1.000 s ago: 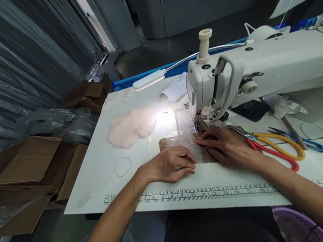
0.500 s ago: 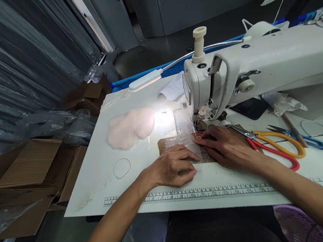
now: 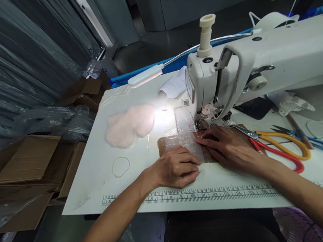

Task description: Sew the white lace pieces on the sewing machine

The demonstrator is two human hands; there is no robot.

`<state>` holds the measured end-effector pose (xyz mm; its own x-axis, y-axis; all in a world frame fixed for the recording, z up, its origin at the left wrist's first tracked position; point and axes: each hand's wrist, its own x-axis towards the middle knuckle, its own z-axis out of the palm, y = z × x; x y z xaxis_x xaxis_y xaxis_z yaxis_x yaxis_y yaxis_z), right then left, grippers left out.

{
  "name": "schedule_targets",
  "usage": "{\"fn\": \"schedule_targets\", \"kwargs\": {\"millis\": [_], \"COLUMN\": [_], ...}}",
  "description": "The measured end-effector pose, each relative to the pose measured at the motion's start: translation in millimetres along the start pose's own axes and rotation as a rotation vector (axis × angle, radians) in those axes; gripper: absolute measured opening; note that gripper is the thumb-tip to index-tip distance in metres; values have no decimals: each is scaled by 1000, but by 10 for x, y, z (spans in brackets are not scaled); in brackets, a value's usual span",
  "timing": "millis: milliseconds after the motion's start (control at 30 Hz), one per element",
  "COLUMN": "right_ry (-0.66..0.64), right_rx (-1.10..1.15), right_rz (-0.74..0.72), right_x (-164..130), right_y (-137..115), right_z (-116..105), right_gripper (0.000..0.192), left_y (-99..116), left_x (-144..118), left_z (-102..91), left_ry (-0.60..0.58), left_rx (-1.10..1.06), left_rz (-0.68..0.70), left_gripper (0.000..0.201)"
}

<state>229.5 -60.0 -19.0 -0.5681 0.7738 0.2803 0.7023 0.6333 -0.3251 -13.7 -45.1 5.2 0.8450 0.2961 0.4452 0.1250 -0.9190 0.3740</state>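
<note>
Both hands lie flat on a brown piece with a clear plastic sheet (image 3: 186, 143) over it, on the white surface (image 3: 103, 174) in front of the sewing machine (image 3: 260, 63). The left hand (image 3: 175, 168) is loosely curled, palm down, its fingers pressing the near left part of the piece without gripping anything. The right hand (image 3: 230, 148) is spread open, palm down, fingertips pinning the piece's far edge next to a small red mark, just short of the needle area (image 3: 201, 124). The piece lies between and under the two hands, its long axis running left to right across the surface, and its far right corner sits nearest the needle; the right hand is the closer of the two to that point, which lies straight ahead of its fingertips. To the right of the right hand, close by but not touching, lie red and yellow scissors (image 3: 278, 146), with blue-handled ones (image 3: 315, 140) further off. Ahead and to the left of the left hand, well apart, sits a pale pink fluffy pile (image 3: 128, 124) under the lamp (image 3: 146, 75). A printed ruler (image 3: 216, 193) runs along the surface's edge behind both wrists.
</note>
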Motion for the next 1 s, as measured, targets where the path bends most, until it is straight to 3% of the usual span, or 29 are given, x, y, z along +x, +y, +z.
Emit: {"fn": "schedule_targets", "kwargs": {"millis": [300,533,667,767,867,933,1000], "right_ry": [-7,-38,-40,-39,-33,-26,-21], "right_rx": [182,83,67,69,63,61,59], "right_rz": [-26,-98,-95,-85,-88,-90,-85], "right_x": [-48,-39,-38,-39,-38,-39,-44], "right_y": [-17,-19,-36,-53,-60,-59,-57], "right_z": [-148,-156,-161,-171,-162,-148,-132], "right_gripper": [40,37,37,36,36,37,39], "left_y": [4,3,10,4,-34,-75,-119], "left_x": [-4,-23,-13,29,87,121,148], "left_z": [5,26,-5,-58,-85,-77,-64], "left_ry": [0,-6,45,153,241,173,34], "left_rx": [20,23,-80,-188,-22,199,390], "left_rz": [-4,-25,-21,-61,-172,-213,-202], "left_gripper": [15,16,12,20,23,24,28]}}
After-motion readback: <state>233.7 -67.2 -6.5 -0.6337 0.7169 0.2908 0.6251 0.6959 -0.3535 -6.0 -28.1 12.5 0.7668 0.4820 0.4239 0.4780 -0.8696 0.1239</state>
